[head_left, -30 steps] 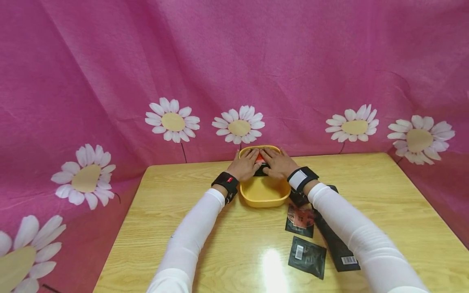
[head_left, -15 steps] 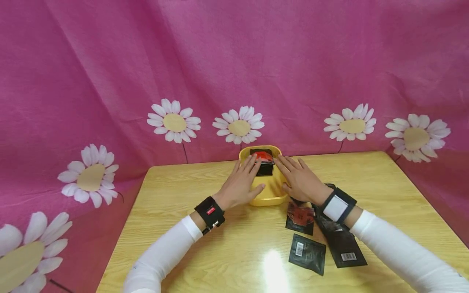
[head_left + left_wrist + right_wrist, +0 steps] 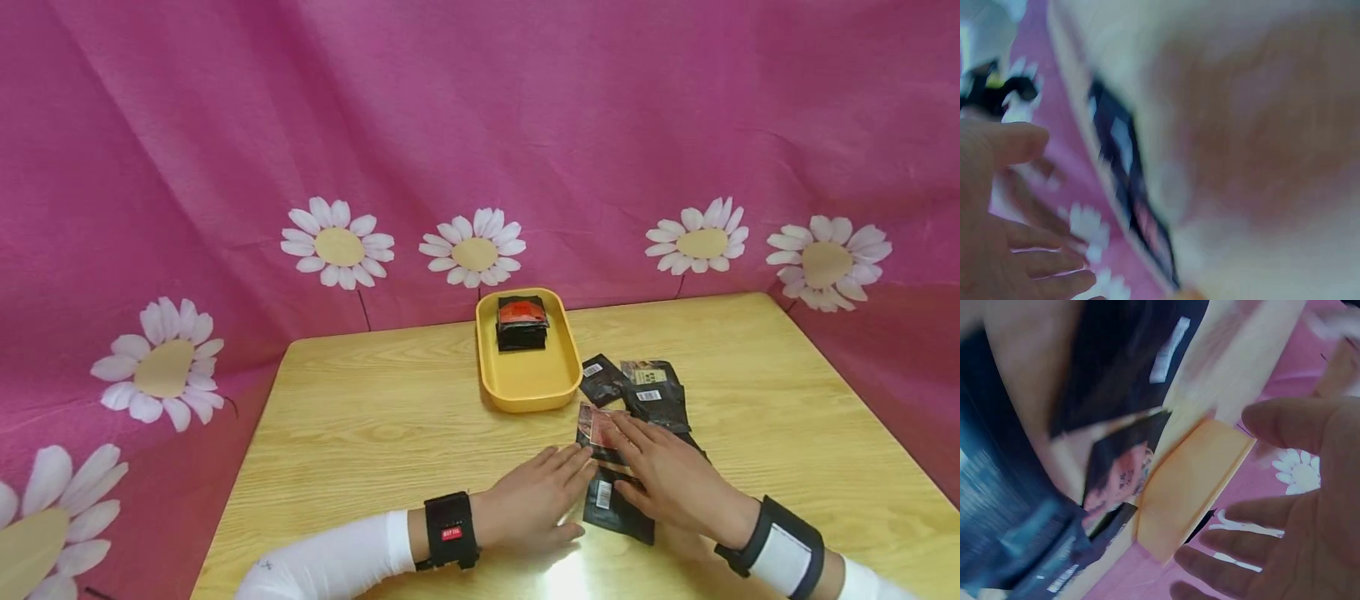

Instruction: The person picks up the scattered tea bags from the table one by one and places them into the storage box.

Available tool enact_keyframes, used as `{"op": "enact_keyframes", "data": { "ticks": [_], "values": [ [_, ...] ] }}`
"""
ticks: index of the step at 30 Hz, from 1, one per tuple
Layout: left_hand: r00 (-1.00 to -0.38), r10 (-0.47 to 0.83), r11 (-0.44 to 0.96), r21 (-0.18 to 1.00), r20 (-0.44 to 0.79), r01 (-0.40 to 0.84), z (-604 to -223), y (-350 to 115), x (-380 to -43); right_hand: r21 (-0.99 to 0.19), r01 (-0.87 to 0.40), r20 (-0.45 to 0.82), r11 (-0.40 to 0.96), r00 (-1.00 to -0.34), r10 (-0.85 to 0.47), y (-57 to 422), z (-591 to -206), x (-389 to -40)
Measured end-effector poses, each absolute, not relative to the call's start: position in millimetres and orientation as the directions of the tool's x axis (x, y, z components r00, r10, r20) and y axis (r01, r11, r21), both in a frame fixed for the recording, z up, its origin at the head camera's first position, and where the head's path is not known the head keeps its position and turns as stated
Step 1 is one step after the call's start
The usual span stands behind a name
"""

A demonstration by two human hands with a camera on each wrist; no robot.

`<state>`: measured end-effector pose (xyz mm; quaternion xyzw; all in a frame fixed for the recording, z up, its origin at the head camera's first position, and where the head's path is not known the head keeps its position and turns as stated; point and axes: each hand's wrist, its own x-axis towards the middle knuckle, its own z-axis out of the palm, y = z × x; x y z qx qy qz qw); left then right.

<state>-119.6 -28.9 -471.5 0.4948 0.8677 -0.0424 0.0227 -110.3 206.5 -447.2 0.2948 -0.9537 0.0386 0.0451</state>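
Note:
My left hand [image 3: 528,504] is over the table with its fingers straight, its tips near a black sachet with a pink label [image 3: 588,417] and a black barcoded sachet [image 3: 618,517]. My right hand [image 3: 671,479] hovers over the same sachets from the right, fingers extended and partly covering them. Whether either hand touches them cannot be told. Neither hand holds anything. In the right wrist view the pink-labelled sachet [image 3: 1124,465] lies beside the yellow tray [image 3: 1200,465]. The left wrist view is blurred, with dark sachets [image 3: 1116,134] past my fingers.
Toward the back of the table stands the yellow tray [image 3: 528,379], holding a stack of black sachets with a red label on top [image 3: 521,325]. More black sachets [image 3: 660,404] overlap to its right. A pink flowered cloth [image 3: 570,167] hangs behind the wooden table [image 3: 375,400].
Both hands have left the stack in the tray and come back toward the front, over the loose sachets at the right. The stack is now in full view.

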Motion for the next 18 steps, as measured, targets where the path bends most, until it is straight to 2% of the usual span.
{"op": "enact_keyframes", "data": {
  "ticks": [3, 5, 12, 18],
  "values": [
    [-0.464, 0.875, 0.458, -0.074, -0.138, 0.886, -479.3, -14.5, -116.6, -0.059, -0.54, 0.053, 0.839, -0.841, -0.538, 210.3, -449.6, -96.6],
    [-0.459, 0.875, 0.452, -0.078, -0.152, 0.888, -481.1, -7.6, -117.1, -0.059, -0.541, 0.015, 0.839, -0.841, -0.541, 209.8, -453.4, -90.0],
    [-0.451, 0.883, 0.442, -0.092, -0.131, 0.892, -483.2, 10.6, -123.6, -0.129, -0.511, -0.034, 0.85, -0.854, -0.519, 207.3, -470.4, -78.6],
    [-0.436, 0.895, 0.434, -0.047, -0.094, 0.9, -486.4, 13.4, -123.4, -0.16, -0.506, -0.053, 0.848, -0.853, -0.519, 207.0, -478.4, -75.8]
  ]
}}
